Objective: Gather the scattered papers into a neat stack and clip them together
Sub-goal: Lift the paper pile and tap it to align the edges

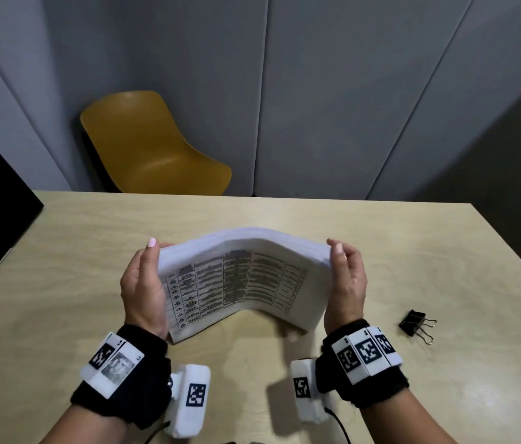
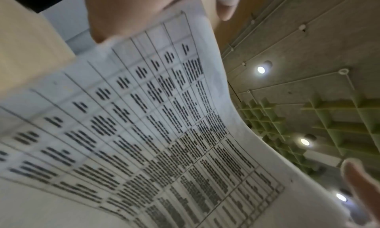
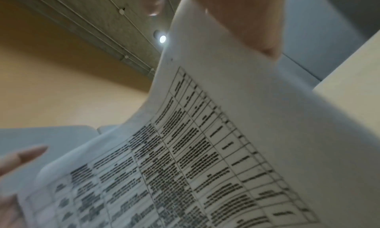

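The papers (image 1: pixel 246 277) stand on edge at the middle of the frame, bowed into an arch, their lower edge on the table (image 1: pixel 92 225). The left hand (image 1: pixel 142 283) grips one end and the right hand (image 1: pixel 347 280) the other, fingers curled over the side edges. To square them well, ease the squeeze so the sheets flatten, then tap the edge down. The clip (image 1: pixel 416 325) lies at right, apart from the right hand.

Papers (image 1: pixel 240 283): white, black printed table grid
Binder clip (image 1: pixel 412 322): black, silver handles
Worktop (image 1: pixel 380 251): pale wood grain
Chair (image 1: pixel 150 145): mustard yellow
Wristbands (image 1: pixel 131 379): black, white tags with black square codes
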A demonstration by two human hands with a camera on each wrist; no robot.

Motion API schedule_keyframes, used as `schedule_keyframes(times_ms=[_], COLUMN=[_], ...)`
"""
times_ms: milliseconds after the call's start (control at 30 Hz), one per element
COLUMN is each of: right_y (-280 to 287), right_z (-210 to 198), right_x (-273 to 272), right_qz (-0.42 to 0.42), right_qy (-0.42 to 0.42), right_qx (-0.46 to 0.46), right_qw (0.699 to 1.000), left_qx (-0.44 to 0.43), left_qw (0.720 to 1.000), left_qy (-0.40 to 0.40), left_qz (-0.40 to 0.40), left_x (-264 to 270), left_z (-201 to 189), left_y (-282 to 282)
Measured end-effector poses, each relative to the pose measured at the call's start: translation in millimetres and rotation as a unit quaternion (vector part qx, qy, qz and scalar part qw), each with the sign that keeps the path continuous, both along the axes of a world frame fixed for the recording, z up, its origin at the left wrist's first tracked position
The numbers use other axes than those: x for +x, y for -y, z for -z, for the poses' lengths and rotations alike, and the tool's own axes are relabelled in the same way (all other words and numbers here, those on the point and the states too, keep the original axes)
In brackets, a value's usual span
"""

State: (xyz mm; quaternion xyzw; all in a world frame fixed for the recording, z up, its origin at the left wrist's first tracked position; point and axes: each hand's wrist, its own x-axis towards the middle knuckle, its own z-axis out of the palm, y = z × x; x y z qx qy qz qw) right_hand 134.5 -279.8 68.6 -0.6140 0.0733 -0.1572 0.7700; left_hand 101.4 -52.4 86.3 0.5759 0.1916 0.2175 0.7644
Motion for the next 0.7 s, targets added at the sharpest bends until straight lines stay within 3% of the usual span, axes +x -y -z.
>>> schedule_keyframes(times_ms=[100,200,300,433,567,700], right_y=[10.8,22.4,22.9,23.7,26.6,21.5], right_z=[9.6,26.7,36.0,36.8,46.4,48.8], right_x=[-7.4,-2.5,2.3,0.8,-4.1,-6.5], right_qz=[-0.142,-0.113,-0.103,-0.113,-0.137,-0.150], right_qy=[0.042,0.042,0.008,0.025,-0.007,-0.022], right_qx=[-0.107,-0.212,-0.188,-0.162,-0.182,-0.180], right_qw=[0.983,0.970,0.977,0.980,0.974,0.972], left_qx=[0.067,0.104,0.118,0.140,0.120,0.115], left_qw=[0.991,0.986,0.985,0.983,0.981,0.986], left_qy=[0.017,-0.020,-0.039,-0.037,-0.094,-0.072], left_qz=[0.113,0.127,0.120,0.111,0.120,0.094], left_x=[-9.0,-11.7,-12.8,-11.9,-15.4,-17.4], left_z=[4.1,15.4,16.4,17.0,36.9,31.1], left_y=[-4.3,-10.6,-9.5,-12.7,-24.1,-6.5])
